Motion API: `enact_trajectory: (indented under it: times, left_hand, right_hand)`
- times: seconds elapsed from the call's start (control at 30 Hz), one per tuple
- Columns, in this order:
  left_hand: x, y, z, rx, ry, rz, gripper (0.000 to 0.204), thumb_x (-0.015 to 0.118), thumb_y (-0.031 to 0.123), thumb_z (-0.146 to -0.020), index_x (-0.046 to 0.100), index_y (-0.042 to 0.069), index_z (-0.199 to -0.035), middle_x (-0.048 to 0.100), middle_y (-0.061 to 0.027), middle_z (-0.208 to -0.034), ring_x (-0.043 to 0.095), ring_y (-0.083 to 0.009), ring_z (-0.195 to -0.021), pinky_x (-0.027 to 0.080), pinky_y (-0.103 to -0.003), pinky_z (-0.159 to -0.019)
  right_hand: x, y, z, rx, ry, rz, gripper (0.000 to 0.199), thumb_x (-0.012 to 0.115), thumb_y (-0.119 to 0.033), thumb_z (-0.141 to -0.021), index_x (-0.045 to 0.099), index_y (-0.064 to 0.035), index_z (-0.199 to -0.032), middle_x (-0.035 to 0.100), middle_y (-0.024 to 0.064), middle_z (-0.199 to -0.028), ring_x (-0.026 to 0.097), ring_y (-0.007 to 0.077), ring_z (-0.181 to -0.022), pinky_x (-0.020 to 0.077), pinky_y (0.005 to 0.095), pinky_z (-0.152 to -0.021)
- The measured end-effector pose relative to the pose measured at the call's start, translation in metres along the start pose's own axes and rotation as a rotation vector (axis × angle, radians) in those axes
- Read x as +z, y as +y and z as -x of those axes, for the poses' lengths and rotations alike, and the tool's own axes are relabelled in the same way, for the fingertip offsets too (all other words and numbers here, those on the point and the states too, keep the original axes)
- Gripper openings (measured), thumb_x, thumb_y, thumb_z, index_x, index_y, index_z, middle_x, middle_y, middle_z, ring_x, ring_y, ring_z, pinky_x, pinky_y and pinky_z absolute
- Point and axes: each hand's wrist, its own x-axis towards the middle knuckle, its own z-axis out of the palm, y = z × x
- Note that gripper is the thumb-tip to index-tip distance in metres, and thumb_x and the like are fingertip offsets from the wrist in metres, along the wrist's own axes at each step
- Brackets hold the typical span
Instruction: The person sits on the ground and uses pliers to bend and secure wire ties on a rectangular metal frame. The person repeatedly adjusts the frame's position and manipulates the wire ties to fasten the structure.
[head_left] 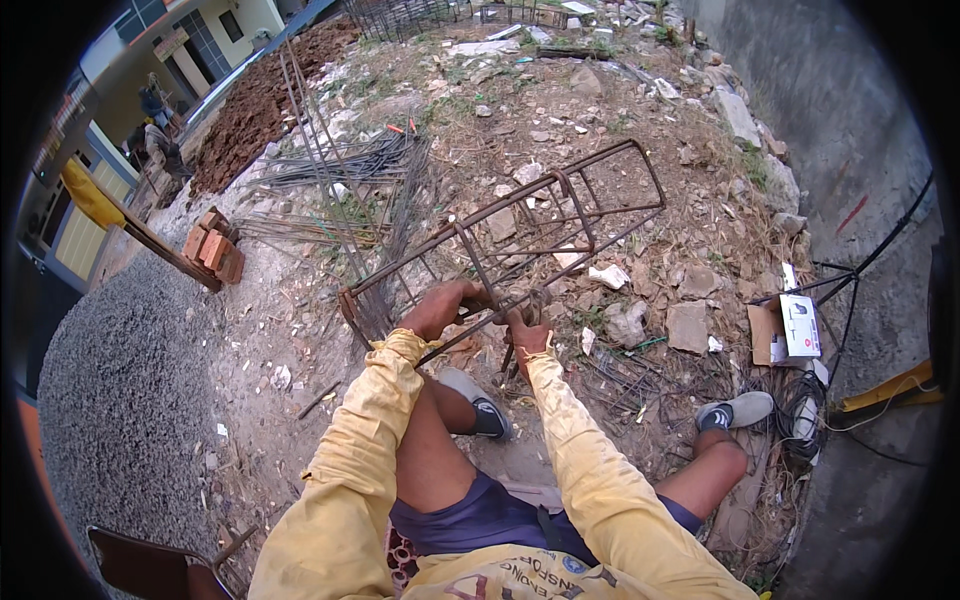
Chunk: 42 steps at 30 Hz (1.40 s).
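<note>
My left hand point(447, 309) and right hand point(528, 336) curl at the near side of the rebar cage point(460, 228), whose long way slants off to my right, but I can't tell how closed they are.

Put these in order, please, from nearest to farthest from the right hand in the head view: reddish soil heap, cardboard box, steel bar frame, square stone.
1. Steel bar frame: right at the right hand, extending ahead.
2. Square stone: to the right.
3. Cardboard box: farther right, past the stone.
4. Reddish soil heap: far ahead, to the left.
</note>
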Motion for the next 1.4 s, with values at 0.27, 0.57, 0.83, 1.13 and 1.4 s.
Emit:
enact_trajectory:
  times: [0.27,0.57,0.83,1.13,1.4]
  left_hand:
    - [-0.002,-0.018,-0.029,0.406,-0.010,-0.483,0.031,0.050,0.007,-0.087,0.063,0.008,-0.115,0.063,-0.0143,-0.112,0.062,-0.0270,-0.101,0.048,-0.038,-0.090]
    - [0.004,-0.017,-0.064,0.147,-0.088,-0.484,0.039,0.050,0.041,-0.094,0.067,0.014,-0.116,0.066,-0.0178,-0.109,0.062,-0.0315,-0.099,0.047,-0.036,-0.085]
    - [0.019,0.008,-0.054,-0.043,0.051,-0.419,0.037,0.062,0.043,-0.088,0.071,0.010,-0.103,0.069,-0.0156,-0.090,0.063,-0.0265,-0.082,0.046,-0.039,-0.076]
    - [0.044,0.006,-0.050,-0.016,0.368,0.025,0.032,0.068,0.030,-0.089,0.070,-0.001,-0.092,0.069,-0.0075,-0.078,0.060,-0.0132,-0.065,0.047,-0.028,-0.064]
    - [0.037,-0.005,-0.056,0.023,0.328,0.566,0.027,0.063,0.023,-0.092,0.067,-0.003,-0.094,0.070,-0.0086,-0.086,0.065,-0.0141,-0.072,0.051,-0.027,-0.063]
  right_hand:
    - [0.010,-0.008,-0.005,0.050,0.121,-0.137,0.012,0.070,-0.012,-0.081,0.066,-0.0026,-0.088,0.062,0.0023,-0.070,0.056,0.0113,-0.053,0.0472,0.0270,-0.049]
    - [0.015,-0.030,-0.004,0.044,0.000,-0.186,0.026,0.067,-0.018,-0.087,0.069,-0.0080,-0.111,0.065,0.0005,-0.083,0.055,0.0081,-0.063,0.0502,0.0244,-0.055]
    - [-0.005,-0.025,-0.009,-0.003,-0.057,-0.116,0.032,0.064,-0.013,-0.085,0.066,-0.0072,-0.116,0.059,-0.0034,-0.074,0.050,0.0059,-0.059,0.0418,0.0225,-0.052]
    - [-0.021,-0.020,0.037,0.081,-0.081,-0.484,0.037,0.076,-0.019,-0.081,0.058,-0.0009,-0.108,0.047,-0.0017,-0.059,0.039,0.0082,-0.043,0.0369,0.0268,-0.043]
    - [-0.044,-0.017,0.047,0.293,-0.167,-0.529,0.036,0.065,-0.034,-0.091,0.056,-0.0048,-0.108,0.031,-0.0052,-0.061,0.035,0.0067,-0.051,0.0355,0.0271,-0.048]
